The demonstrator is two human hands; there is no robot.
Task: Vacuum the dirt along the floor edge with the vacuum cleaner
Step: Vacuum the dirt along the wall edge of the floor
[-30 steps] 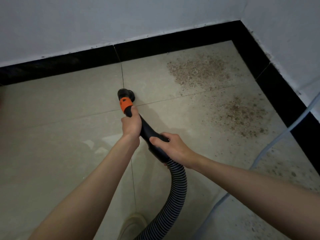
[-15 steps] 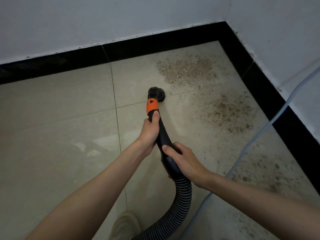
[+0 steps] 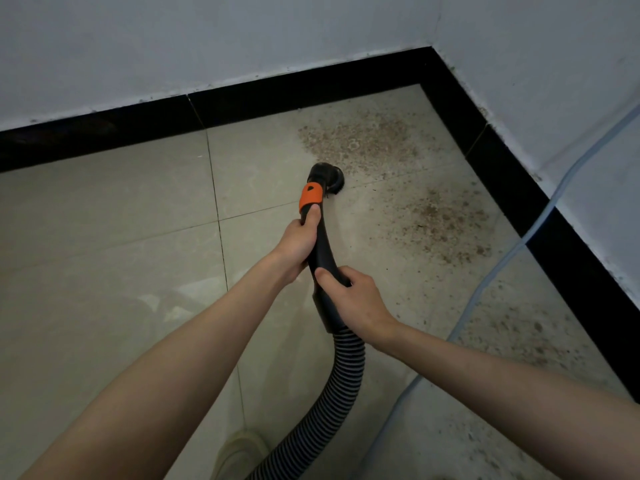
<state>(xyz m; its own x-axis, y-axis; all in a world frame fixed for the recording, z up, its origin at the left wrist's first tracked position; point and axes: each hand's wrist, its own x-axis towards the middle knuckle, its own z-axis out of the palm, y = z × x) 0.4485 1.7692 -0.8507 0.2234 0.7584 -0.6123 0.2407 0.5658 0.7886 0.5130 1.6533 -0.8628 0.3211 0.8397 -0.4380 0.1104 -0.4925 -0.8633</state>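
Observation:
A black vacuum wand [image 3: 321, 244] with an orange collar [image 3: 310, 197] ends in a round brush nozzle [image 3: 327, 175] resting on the tiled floor. My left hand [image 3: 298, 244] grips the wand just below the collar, thumb along the tube. My right hand [image 3: 353, 299] grips the lower end where the ribbed grey hose [image 3: 346, 379] joins. The nozzle sits at the near left edge of a brown dirt patch [image 3: 360, 140] by the back wall. A second dirt patch [image 3: 440, 223] lies to the right, and more dirt [image 3: 530, 337] runs along the right wall.
Black skirting [image 3: 311, 86] lines the back wall and the right wall [image 3: 540, 188], meeting in a corner at upper right. A thin pale cable [image 3: 502, 261] trails across the floor along the right side. A light shoe [image 3: 239, 452] shows at the bottom edge.
The nozzle has swept right across the tile from the left grout line to the edge of the back dirt patch. Both hands kept their hold on the wand.

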